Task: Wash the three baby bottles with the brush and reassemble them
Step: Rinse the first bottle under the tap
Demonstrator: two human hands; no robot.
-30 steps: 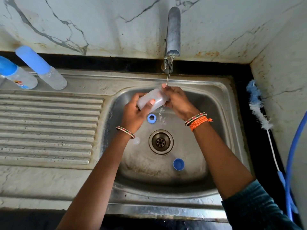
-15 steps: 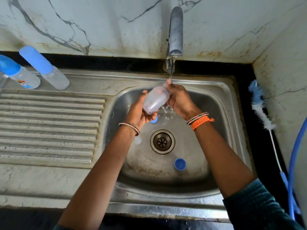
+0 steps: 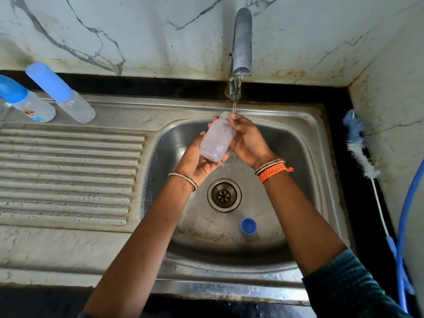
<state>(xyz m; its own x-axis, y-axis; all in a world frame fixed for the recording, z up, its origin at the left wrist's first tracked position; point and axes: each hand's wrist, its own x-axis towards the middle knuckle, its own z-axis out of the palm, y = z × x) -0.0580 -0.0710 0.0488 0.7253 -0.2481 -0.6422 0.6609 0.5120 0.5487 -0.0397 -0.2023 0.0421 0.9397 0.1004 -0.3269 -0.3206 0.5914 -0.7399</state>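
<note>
Looking down from my head camera, I have the open, capless bottle (image 3: pixel 216 140) over the sink basin (image 3: pixel 305 143), tilted so that its mouth points up toward the tap (image 3: pixel 241 42), whose thin stream of water (image 3: pixel 235 97) falls right at the bottle's neck. My left hand (image 3: pixel 199 159) cups the bottle's base from below, palm up, fingers curled round the lower part of it. My right hand (image 3: pixel 249 141) grips the upper part, with the fingertips (image 3: pixel 234 119) pinched at the neck where the water lands. Both wrists wear bangles, and the right one also carries an orange braided band (image 3: pixel 274 172). Down in the basin a blue cap (image 3: pixel 248 225) lies open side up, near the drain (image 3: pixel 224 195) and apart from it on the near right; something small and pale shows just beside my left wrist, too hidden for me to tell what it is. The other two bottles stand on the back ledge at the far left, above the ribbed draining board (image 3: pixel 68 173): one with a tall blue cover (image 3: pixel 60 92), and just beside it one with a rounded blue top (image 3: pixel 25 99) and a coloured print on its side. The bottle brush (image 3: pixel 360 145) lies on the dark counter strip to the right of the sink, bristles toward the wall, next to a blue hose (image 3: pixel 406 203).
</note>
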